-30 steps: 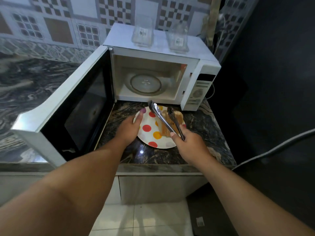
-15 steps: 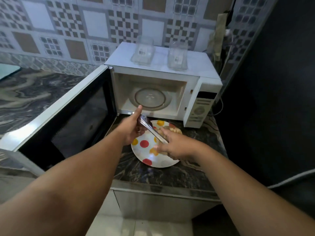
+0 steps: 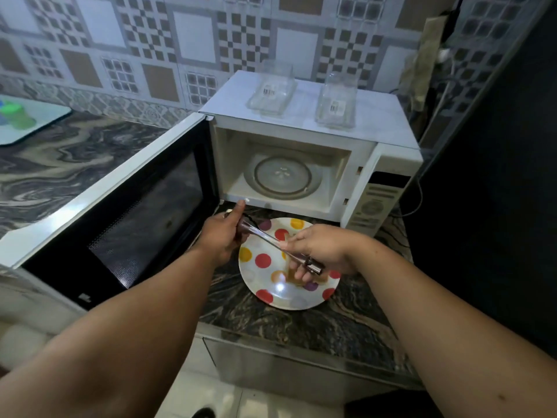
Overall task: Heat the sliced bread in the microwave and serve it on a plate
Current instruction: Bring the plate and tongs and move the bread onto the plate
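We grip the tongs (image 3: 278, 244) with both our left hand (image 3: 221, 233) and right hand (image 3: 319, 251), fingers curled round them, over bread (image 3: 294, 274) already on the plate (image 3: 265, 285), the microwave (image 3: 301, 164) gaping empty, so serving looks nearly done.

Two clear containers (image 3: 304, 98) up top, green cup (image 3: 16, 116) far left
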